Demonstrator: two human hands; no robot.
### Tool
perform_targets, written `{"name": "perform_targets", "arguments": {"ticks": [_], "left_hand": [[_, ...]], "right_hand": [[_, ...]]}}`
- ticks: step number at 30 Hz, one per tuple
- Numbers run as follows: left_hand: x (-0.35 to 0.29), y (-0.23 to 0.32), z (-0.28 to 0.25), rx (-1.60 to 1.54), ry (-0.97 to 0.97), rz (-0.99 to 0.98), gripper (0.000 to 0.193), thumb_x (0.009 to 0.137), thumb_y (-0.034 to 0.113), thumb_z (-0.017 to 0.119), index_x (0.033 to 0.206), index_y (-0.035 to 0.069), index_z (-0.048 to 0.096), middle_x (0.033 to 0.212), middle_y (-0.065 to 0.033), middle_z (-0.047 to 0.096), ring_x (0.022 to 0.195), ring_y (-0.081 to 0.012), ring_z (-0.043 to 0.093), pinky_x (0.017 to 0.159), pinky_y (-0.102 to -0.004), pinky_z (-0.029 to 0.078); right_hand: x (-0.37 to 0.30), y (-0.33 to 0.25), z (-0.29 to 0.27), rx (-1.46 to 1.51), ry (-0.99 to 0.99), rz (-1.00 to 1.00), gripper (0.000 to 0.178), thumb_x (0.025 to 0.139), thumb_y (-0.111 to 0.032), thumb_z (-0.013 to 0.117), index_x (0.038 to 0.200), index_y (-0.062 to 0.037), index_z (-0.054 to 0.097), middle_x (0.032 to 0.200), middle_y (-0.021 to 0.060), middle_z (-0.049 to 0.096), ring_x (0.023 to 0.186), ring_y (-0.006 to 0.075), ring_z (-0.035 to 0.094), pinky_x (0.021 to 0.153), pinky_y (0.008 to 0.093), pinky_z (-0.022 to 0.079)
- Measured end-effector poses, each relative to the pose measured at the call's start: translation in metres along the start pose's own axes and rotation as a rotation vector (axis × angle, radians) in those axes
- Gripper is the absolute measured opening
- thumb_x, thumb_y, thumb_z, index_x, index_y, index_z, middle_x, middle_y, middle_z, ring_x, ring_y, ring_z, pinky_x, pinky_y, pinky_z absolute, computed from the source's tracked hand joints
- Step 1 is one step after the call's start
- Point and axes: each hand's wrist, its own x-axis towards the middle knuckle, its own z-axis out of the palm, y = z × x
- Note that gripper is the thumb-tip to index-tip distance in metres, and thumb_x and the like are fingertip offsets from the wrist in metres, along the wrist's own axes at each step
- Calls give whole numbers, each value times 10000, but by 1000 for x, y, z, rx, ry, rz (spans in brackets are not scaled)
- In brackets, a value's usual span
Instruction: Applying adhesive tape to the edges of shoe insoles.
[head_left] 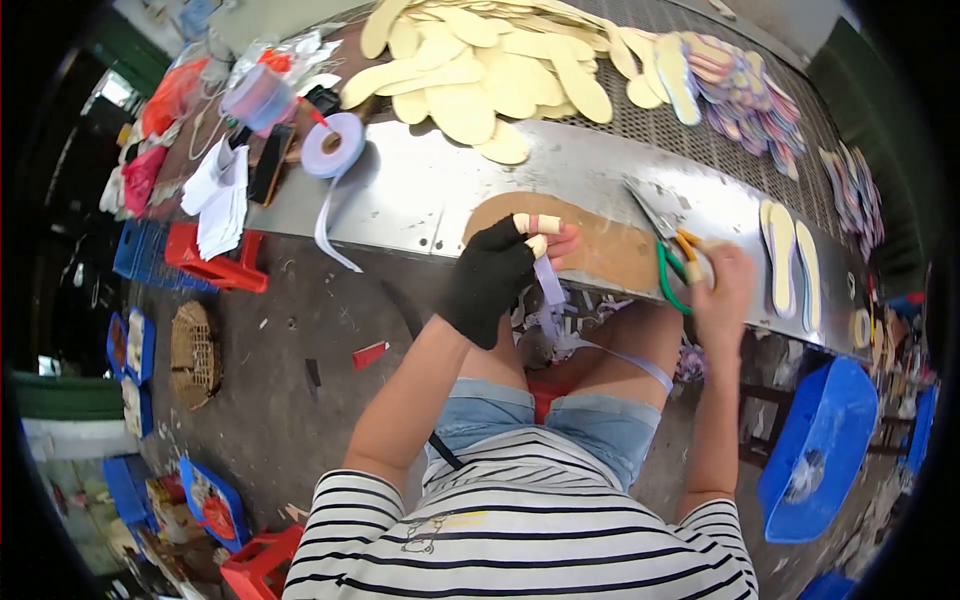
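Observation:
My left hand (496,275), in a black fingerless glove with pale tape round the fingertips, pinches a lavender ribbon-like strip (549,282). The strip hangs from my fingers toward my lap, where more lavender strip (630,358) lies across my thighs. Under that hand sits a brown insole-shaped board (600,245) at the bench's front edge. Beside the board's right end lie scissors (655,222) with green and orange handles, blades pointing away and left. My right hand (724,300), bare and smeared by motion, is at those handles; whether it grips them cannot be made out.
Cream insoles (480,75) are heaped at the back of the metal bench (410,205), with patterned insoles (750,95) to their right. A lavender tape roll (332,146) stands at left, its tail over the edge. Two insoles (780,258) lie right; a blue tub (820,450) is below.

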Motion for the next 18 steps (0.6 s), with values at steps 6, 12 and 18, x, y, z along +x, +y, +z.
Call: {"name": "perform_targets", "arguments": {"ticks": [6,12,18], "left_hand": [[7,11,-13,-366,1,-8,363,919,146,473,1237,-27,440,1242,-213,492,1160,-300,494,965,-353,418],[21,-11,-34,-545,-209,-88,342,886,128,486,1202,1,462,1173,-139,535,1083,-213,539,879,-317,475],[70,54,-93,453,215,-164,221,889,261,493,959,61,554,753,-101,639,551,-165,584,544,-278,485]], "right_hand": [[29,-108,31,343,-84,-184,386,682,-31,658,1062,-50,589,1122,151,516,1101,357,450,976,428,333],[60,-142,46,537,-159,-578,243,714,-6,641,940,-88,673,1085,92,583,981,242,550,963,390,354],[48,-105,67,1146,-245,288,120,872,-44,537,929,21,621,930,30,622,808,72,559,723,200,434]]}}
